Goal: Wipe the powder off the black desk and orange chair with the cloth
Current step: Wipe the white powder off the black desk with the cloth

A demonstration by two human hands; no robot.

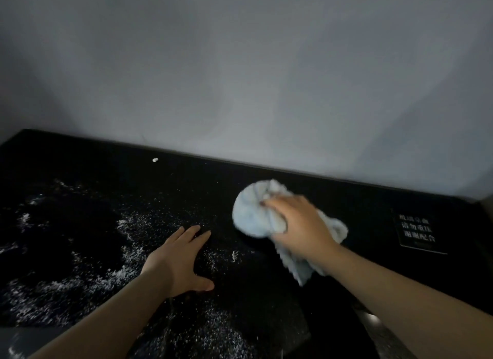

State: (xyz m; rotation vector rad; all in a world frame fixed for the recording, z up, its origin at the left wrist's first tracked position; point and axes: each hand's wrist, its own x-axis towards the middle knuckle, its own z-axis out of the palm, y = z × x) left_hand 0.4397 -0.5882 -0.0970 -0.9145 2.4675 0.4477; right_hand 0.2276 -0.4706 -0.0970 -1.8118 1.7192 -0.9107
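Note:
The black desk (360, 203) fills the lower half of the view, against a grey wall. White powder (80, 278) is scattered over its left and middle parts, thickest at the left front. My right hand (298, 225) grips a bunched pale blue cloth (250, 211) and presses it on the desk right of centre. My left hand (184, 260) lies flat on the desk with fingers spread, in the powder, left of the cloth. The orange chair is out of view.
A small white lump (155, 160) lies near the back edge at the left. A black sign with white characters (418, 230) sits on the desk at the right. The grey wall (240, 78) runs right behind the desk.

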